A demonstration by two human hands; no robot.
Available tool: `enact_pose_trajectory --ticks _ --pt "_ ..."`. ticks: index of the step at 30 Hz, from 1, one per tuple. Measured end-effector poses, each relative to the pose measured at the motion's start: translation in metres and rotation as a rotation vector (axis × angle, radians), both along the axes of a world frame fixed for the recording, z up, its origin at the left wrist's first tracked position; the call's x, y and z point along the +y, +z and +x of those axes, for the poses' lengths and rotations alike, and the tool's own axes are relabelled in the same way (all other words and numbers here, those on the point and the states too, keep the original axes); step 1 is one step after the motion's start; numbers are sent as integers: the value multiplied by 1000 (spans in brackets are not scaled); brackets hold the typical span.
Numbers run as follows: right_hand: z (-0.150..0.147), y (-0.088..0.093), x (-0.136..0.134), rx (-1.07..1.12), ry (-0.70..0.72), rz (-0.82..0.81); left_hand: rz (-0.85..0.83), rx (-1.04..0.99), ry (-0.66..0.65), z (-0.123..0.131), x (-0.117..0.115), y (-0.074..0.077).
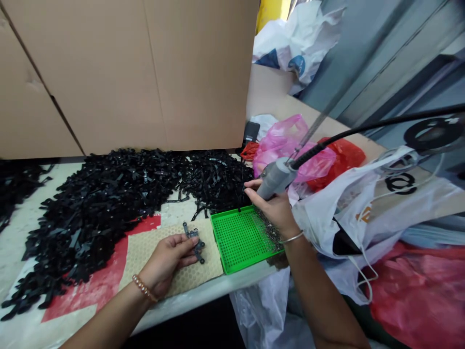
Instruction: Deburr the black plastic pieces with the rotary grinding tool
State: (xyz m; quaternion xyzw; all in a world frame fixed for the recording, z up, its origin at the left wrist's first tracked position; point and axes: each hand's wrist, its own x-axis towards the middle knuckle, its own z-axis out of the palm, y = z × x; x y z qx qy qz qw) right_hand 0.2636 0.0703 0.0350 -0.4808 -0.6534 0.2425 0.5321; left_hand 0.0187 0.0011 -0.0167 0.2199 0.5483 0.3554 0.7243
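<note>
The small dark jointed piece point(198, 248) is up in the left hand point(165, 259), held over the right-hand part of the yellowish honeycomb mat point(141, 252), near the front edge of the table point(192, 298). It looks like hard plastic or coated metal, with ringed ends. I'd judge it light, stiff, perhaps a bit slick and not easily broken, though its arms may swing at the joints — so the flat middle, clear of the rings, seems the best place to pinch.

That is roughly the hold it has: thumb laid over the piece, fingers curled beneath, the gap between them narrow and filled by it, with the ends sticking out past the fingertips.

The right hand point(278, 211) is wrapped round the grey barrel of a powered driver point(278, 175), thumb and forefinger stretched along its far side; I can't make out the tip from here. It sits above the green perforated tray point(232, 237), whose right side carries loose screws point(267, 232). The tray lies just beside the mat's right edge, and a great heap of black parts point(109, 203) spreads beyond the mat's back left corner.
</note>
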Motion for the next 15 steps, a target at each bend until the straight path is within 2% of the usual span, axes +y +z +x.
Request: enact_pose_trajectory --ticks 3,6,9,15 --pt "-7 19 -6 120 167 -54 1 5 -41 -1 1 -1" --pt "-11 23 -6 224 255 -114 -3 21 -43 0 2 -1" --pt "-11 10 1 323 264 -130 -9 21 -34 1 1 0" --pt "-10 -33 18 405 63 -70 -28 15 -64 0 0 2"
